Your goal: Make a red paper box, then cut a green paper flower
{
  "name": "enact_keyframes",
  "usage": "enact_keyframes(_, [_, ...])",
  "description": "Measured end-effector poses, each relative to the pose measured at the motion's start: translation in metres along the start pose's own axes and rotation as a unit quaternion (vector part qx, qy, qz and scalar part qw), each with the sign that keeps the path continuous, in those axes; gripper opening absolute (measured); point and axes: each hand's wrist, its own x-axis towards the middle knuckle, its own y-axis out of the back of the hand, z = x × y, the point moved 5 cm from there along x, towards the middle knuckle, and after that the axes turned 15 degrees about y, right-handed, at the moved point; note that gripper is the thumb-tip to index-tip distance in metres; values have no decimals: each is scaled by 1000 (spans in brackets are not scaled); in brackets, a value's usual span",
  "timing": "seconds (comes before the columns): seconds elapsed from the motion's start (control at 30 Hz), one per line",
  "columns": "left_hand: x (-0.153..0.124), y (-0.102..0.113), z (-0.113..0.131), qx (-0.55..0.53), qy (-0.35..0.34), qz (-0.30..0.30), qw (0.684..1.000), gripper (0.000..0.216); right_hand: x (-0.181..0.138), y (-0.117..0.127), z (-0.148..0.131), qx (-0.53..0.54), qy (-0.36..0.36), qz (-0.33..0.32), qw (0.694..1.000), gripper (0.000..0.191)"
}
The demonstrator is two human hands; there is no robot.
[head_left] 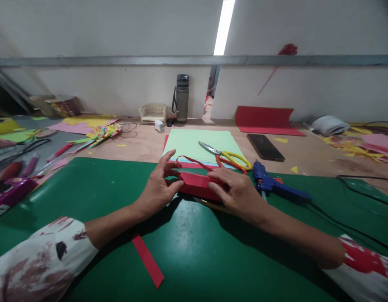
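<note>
Between my two hands is a small folded red paper box (197,184), held just above the green mat, with a thin red strip looping up behind it. My left hand (161,182) grips its left end, thumb on the near face and fingers behind. At the right end my right hand (236,188) presses its thumb on the near face, the other fingers partly hidden. Scissors (225,156) with yellow and orange handles lie just beyond, on pale green paper sheets (187,140). A loose red paper strip (148,260) rests on the mat nearer me.
A blue glue gun (275,184) with a trailing cord lies right of my right hand. Behind it are a black phone (265,147) and folded red card (263,119). A grey bottle (182,100) stands by the wall. Paper scraps and tools clutter the left of the green mat (102,184).
</note>
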Motion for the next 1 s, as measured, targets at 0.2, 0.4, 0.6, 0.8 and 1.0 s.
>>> enact_keyframes(0.2, [-13, 0, 6, 68, -67, 33, 995, 33, -2, 4, 2, 36, -50, -1, 998, 19])
enact_keyframes(0.4, [-18, 0, 5, 126, -102, 33, 986, 15, -2, 5, -3, 31, -14, -23, 999, 40])
enact_keyframes(0.6, [-17, -2, 6, 143, -123, 24, 982, 14, -2, 3, -6, 23, -1, -21, 1000, 32])
enact_keyframes(0.8, [-19, -1, 5, 153, -139, 42, 977, 16, -2, 3, -5, 32, -26, -11, 999, 26])
enact_keyframes(1.0, [-18, -1, 1, 169, -161, 38, 972, 10, -3, 0, -6, 25, -8, -5, 1000, 25])
